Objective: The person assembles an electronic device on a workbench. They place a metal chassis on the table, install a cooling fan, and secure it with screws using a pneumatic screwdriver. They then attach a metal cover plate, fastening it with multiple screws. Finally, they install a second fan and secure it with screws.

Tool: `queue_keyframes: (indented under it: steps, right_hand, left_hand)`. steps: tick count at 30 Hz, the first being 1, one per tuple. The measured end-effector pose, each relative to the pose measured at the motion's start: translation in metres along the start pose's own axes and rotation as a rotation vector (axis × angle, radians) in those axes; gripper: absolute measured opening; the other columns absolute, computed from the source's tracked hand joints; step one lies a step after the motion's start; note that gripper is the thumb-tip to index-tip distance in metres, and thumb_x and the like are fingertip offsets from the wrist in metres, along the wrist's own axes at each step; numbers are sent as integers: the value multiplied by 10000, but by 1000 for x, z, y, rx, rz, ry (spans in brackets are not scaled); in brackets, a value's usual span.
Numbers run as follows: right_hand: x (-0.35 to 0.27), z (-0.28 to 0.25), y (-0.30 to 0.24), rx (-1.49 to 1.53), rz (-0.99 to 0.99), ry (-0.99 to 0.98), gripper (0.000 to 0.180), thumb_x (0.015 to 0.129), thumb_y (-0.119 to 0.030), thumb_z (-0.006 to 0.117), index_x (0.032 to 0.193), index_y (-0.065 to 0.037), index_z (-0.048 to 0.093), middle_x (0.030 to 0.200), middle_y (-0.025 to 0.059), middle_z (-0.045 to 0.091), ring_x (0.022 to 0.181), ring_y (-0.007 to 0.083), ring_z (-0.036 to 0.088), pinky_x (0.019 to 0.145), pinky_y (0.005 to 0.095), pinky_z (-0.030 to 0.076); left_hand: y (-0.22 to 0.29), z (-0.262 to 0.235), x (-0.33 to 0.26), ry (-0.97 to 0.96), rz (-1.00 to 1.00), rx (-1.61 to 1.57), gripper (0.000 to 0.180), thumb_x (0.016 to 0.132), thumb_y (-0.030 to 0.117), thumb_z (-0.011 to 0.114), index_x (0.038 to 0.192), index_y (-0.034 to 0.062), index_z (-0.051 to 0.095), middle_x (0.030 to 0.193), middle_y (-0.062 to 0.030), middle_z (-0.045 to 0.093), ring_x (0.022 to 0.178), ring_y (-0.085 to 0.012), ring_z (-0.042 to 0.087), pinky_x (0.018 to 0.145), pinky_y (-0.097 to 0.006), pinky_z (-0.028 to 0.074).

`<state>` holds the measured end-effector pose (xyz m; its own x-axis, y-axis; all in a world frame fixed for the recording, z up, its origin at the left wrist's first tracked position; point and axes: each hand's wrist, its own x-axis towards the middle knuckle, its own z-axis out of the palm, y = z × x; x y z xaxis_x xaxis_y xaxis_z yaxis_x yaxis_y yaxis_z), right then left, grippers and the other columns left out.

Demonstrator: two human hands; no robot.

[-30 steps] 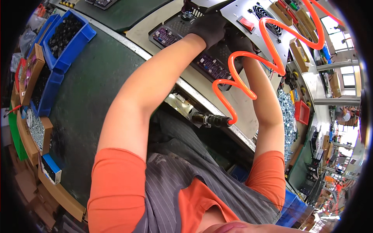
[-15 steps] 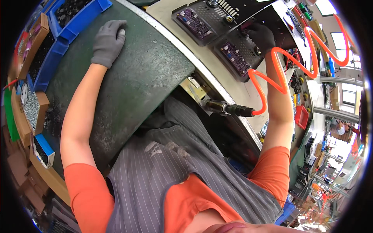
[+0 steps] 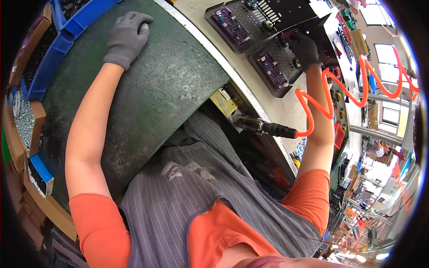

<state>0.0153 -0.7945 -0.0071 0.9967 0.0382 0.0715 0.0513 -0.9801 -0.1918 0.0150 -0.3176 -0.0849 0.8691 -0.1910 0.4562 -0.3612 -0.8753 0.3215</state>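
My left hand [image 3: 126, 39], in a grey glove, rests on the worn green mat [image 3: 147, 80], thumb apart from loosely bent fingers and nothing visible in it. To the right, my gloved right hand [image 3: 304, 50] is closed at the fingertips over a small dark reddish part [image 3: 287, 35]. Its kind is too hidden to tell. That part lies at a perforated black metal plate, beside a purple circuit board [image 3: 272, 70] with pale components. Another purple circuit board [image 3: 231, 27] sits on a neighbouring black plate [image 3: 250, 27].
An air tool [image 3: 268, 127] with a coiled orange hose [image 3: 328, 111] sits at the bench edge, the hose crossing before my right forearm. Blue bins [image 3: 53, 49] of black parts and a cardboard box of small metal pieces [image 3: 24, 123] line the left.
The whole view has shifted slightly, and the orange hose appears farther right. Both hands stay at nearly the same places on the mat and at the plate.
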Motion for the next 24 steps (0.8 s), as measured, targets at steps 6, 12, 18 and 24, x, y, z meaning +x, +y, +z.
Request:
queue_keyframes:
  steps: [6,12,18,24]
  right_hand:
    - [-6,1,1,-130,-57,37,215,859,-255,567,1028,-205,690,1015,114,674,949,338,634,805,435,495]
    - [-8,18,-4,-273,-51,188,207,865,-291,589,1031,-197,668,916,111,679,883,328,648,753,437,509]
    - [-10,23,8,-80,-84,253,224,847,-298,621,1033,-186,673,893,110,690,846,319,663,733,413,518]
    - [-11,14,3,-24,-37,148,216,819,-237,617,1004,-162,698,947,117,692,908,326,651,801,403,503]
  left_hand:
    - [0,0,0,6,5,-1,206,876,171,544,1043,145,663,1071,-61,624,1036,-295,560,912,-383,461]
    - [1,-1,1,-2,-4,10,205,881,179,540,1041,146,664,1070,-59,622,1037,-291,558,916,-379,456]
    - [0,0,2,-3,-5,23,205,879,184,539,1038,152,665,1067,-62,621,1027,-292,561,913,-382,458]
    - [1,0,1,-1,-1,18,204,877,184,540,1036,153,665,1067,-64,621,1027,-296,562,912,-385,458]
